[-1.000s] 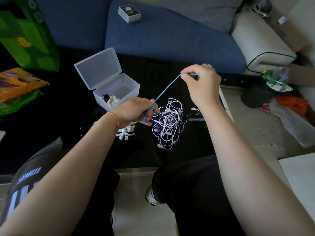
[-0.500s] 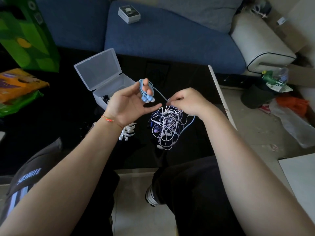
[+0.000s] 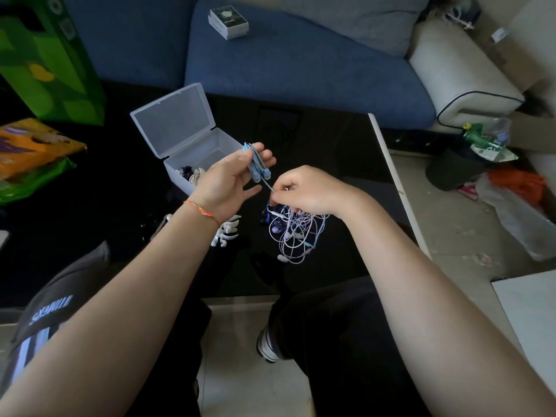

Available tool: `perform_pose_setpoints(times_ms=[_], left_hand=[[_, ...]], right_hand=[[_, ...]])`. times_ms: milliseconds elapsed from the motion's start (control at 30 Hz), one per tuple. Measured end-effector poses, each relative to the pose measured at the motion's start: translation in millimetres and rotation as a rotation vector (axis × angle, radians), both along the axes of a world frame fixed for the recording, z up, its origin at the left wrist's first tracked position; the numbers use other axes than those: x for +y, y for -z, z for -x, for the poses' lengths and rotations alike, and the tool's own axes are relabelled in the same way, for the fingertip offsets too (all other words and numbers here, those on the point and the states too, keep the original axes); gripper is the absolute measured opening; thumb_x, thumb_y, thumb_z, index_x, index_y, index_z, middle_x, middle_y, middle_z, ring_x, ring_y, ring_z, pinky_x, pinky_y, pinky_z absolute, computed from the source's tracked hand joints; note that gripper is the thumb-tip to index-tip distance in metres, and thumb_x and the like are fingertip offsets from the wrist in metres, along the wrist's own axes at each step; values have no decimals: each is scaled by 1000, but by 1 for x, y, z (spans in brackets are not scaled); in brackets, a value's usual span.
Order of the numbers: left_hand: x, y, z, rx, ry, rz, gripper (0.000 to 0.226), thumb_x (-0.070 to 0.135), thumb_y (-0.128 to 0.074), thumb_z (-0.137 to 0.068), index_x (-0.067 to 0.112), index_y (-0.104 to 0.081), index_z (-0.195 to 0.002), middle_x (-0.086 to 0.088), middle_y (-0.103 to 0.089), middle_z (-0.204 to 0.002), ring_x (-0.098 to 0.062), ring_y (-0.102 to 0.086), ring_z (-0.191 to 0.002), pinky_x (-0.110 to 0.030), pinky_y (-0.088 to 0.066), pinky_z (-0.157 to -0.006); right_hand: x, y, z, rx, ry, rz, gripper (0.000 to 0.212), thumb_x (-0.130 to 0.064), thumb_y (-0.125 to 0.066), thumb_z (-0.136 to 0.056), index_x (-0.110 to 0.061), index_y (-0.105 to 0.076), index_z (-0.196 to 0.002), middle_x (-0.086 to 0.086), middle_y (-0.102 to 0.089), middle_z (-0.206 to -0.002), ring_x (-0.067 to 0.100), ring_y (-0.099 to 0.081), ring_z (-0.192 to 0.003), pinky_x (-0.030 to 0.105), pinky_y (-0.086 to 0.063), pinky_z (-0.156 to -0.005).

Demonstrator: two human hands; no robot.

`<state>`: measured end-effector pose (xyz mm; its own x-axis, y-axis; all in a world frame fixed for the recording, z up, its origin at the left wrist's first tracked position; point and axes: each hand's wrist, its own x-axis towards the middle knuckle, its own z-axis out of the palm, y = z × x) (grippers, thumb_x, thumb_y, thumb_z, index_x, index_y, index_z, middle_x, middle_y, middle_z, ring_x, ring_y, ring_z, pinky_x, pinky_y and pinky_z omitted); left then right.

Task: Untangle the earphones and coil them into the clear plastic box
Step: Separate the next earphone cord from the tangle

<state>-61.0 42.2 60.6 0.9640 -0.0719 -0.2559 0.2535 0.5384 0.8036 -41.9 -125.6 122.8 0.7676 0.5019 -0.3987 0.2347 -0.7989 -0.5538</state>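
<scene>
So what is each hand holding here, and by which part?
The left hand holds the blue earphones by the coiled cord wound round its fingers. The right hand pinches the same cord's free run, just above the tangled pile.

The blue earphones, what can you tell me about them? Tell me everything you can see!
The blue earphones are pale blue, with a thin, rubbery-looking cord and two rounded buds. The cord is wound in loops around the fingers of the left hand, palm up, above the black table beside the open clear box. Both buds hang together below the loops. One strand runs down to the right hand, which pinches it just above the tangle of other earphones.
</scene>
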Motion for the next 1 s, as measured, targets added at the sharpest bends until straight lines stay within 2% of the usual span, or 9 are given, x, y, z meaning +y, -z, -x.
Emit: perform_pose_setpoints(times_ms=[133,233,300,467,567,633,700,867,1000], left_hand=[[-6,6,1,-54,43,-360,23,18,-45,-105,17,-66,-111,1,-72,-102,-10,-67,-92,-28,-46,-88],[-9,10,3,-92,186,-560,24,12,-46,-104,10,-70,-100,-5,-69,-88,-12,-61,-75,-25,-44,-77],[-10,8,4,-68,286,-564,28,16,-44,-105,11,-70,-97,-5,-69,-83,-10,-63,-70,-26,-47,-76],[-8,2,4,-44,545,-429,47,41,-34,-106,8,-67,-100,-3,-56,-72,-17,-56,-73,-34,-44,-81],[-6,1,6,-116,567,-252,30,31,-43,-100,9,-63,-97,-2,-46,-71,-15,-49,-68,-39,-41,-83],[-6,-1,6,-112,563,-102,26,29,-42,-101,11,-60,-94,0,-43,-71,-12,-46,-65,-45,-42,-92],[-5,-4,6,-82,531,47,29,28,-37,-104,13,-58,-92,4,-41,-70,-9,-45,-63,-47,-43,-99],[-3,-9,4,17,339,350,32,31,-35,-104,14,-60,-94,5,-46,-71,-8,-51,-67,-37,-55,-89],[3,-9,2,46,180,385,26,31,-45,-100,14,-63,-105,6,-57,-77,-8,-61,-77,-38,-56,-89]], right_hand=[[1,-2,-1,-57,45,-42,14,-24,-62,-93,-19,-74,-87,8,-68,-79,23,-59,-67,35,-47,-62],[-4,-4,-3,-100,92,-57,18,-17,-59,-93,-9,-75,-91,10,-68,-80,16,-54,-64,24,-41,-53],[-10,-6,-5,-127,130,-83,17,-17,-58,-95,-12,-75,-92,3,-70,-84,12,-56,-65,16,-41,-49],[-20,-5,-13,-234,217,-165,7,-27,-71,-91,-21,-71,-88,-11,-65,-79,-11,-57,-56,8,-40,-53],[-22,-3,-17,-240,279,-244,6,-26,-72,-91,-22,-71,-87,-8,-65,-80,-2,-57,-57,13,-46,-56],[-21,-3,-16,-234,297,-279,6,-24,-68,-94,-22,-72,-90,-6,-66,-82,2,-56,-58,13,-46,-54],[-18,-3,-16,-210,283,-284,12,-23,-62,-97,-21,-74,-93,-5,-68,-82,6,-55,-58,12,-44,-52],[-9,5,-11,-25,205,-201,21,-19,-55,-101,-18,-75,-95,-7,-65,-69,10,-53,-56,20,-44,-53],[-4,7,-6,7,142,-143,19,-18,-53,-101,-24,-70,-94,-1,-67,-79,11,-52,-55,18,-42,-49]])
